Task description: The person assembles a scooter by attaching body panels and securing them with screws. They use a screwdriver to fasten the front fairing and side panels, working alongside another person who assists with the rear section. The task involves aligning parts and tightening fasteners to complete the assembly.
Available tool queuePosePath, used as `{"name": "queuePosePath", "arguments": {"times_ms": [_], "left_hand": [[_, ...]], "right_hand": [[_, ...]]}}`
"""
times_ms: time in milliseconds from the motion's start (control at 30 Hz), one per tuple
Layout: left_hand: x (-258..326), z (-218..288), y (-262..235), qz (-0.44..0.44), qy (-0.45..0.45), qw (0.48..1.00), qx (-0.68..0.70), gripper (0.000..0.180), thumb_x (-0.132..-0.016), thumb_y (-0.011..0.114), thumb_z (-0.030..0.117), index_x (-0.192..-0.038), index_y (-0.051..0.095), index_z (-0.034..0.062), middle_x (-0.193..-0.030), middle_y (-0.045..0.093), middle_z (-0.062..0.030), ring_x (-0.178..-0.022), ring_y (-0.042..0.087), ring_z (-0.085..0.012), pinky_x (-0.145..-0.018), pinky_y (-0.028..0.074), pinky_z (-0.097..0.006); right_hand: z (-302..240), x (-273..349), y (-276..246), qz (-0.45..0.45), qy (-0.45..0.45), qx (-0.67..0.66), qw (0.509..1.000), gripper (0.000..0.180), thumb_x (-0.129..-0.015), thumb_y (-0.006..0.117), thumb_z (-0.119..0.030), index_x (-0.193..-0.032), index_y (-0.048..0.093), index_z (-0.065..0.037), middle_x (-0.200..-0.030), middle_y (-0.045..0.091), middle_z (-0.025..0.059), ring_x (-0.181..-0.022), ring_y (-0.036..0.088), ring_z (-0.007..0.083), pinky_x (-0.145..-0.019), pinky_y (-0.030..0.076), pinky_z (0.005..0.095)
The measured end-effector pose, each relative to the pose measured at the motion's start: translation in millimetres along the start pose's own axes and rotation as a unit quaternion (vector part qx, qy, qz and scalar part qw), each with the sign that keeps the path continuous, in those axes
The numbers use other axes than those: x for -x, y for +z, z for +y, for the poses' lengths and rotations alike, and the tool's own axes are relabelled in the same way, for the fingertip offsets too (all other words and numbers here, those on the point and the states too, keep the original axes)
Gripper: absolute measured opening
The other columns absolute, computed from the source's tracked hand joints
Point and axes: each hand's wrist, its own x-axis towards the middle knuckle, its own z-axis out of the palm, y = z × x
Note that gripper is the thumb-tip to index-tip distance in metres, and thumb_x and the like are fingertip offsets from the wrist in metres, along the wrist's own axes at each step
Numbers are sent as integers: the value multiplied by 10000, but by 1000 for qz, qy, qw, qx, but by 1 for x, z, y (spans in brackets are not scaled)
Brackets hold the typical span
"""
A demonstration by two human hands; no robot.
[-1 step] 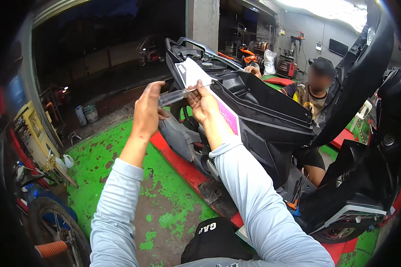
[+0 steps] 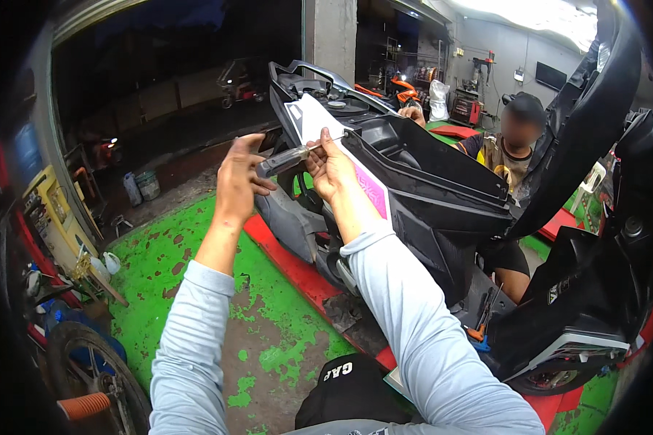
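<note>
My left hand point(image 2: 238, 181) is raised in front of me and grips the clear, dark-tipped handle of a screwdriver point(image 2: 286, 159). My right hand point(image 2: 331, 170) pinches the thin shaft just ahead of the handle. The tip points at the upper edge of a scooter's white and pink side panel point(image 2: 366, 185). The scooter point(image 2: 442, 196) is black, its underseat tub is exposed and its seat point(image 2: 584, 109) is swung up at the right. Across the scooter sits another person point(image 2: 511, 156), with one hand point(image 2: 413, 113) on the far rim.
The floor point(image 2: 189, 261) is worn green paint with a red strip point(image 2: 290, 264) under the scooter. A tyre point(image 2: 87, 370) and a yellow rack point(image 2: 51, 210) crowd the left. A black cap point(image 2: 345, 391) lies at the bottom, hand tools point(image 2: 482, 326) by the scooter's base.
</note>
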Motion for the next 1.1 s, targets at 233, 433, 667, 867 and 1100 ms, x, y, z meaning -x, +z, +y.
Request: {"name": "queuePosePath", "arguments": {"times_ms": [233, 433, 667, 867, 1100], "left_hand": [[-56, -95, 29, -12, -34, 998, -43, 269, -977, 654, 189, -1185, 686, 21, -1010, 739, -95, -882, 698, -167, -745, 544, -288], [-107, -81, 116, -107, 0, 982, -155, 310, -876, 764, 206, -1084, 759, -24, -959, 776, -147, -883, 725, -180, -814, 556, -318], [-108, -90, 138, -41, -28, 960, -276, 356, -782, 851, 312, -981, 801, 22, -897, 780, -157, -813, 751, -217, -794, 560, -322], [-112, -110, 132, -44, 46, 965, -254, 288, -842, 802, 178, -1046, 779, -24, -911, 781, -118, -769, 702, -136, -723, 540, -266], [-110, -94, 135, -33, 30, 946, -322, 314, -826, 732, 286, -916, 785, -11, -826, 764, -135, -751, 727, -207, -742, 553, -330]], "right_hand": [[-11, 15, -4, 16, 10, 61, 998, 322, -926, 753, -401, -893, 620, -109, -762, 613, 19, -632, 598, 124, -573, 518, 239], [-42, 26, -33, -1, 19, 198, 980, 338, -953, 731, -377, -958, 647, -50, -739, 631, 26, -597, 598, 113, -509, 471, 258], [-68, 137, -53, 18, 15, 381, 924, 309, -1009, 654, -293, -976, 653, 14, -666, 606, 23, -518, 581, 117, -467, 461, 273], [-81, 291, -124, -18, 56, 456, 888, 181, -988, 652, -162, -983, 692, 15, -665, 648, 59, -536, 611, 114, -501, 484, 262], [-111, 407, -201, 72, 138, 541, 827, 185, -966, 697, -173, -1014, 724, 3, -662, 668, 37, -589, 635, 88, -549, 513, 247]]}}
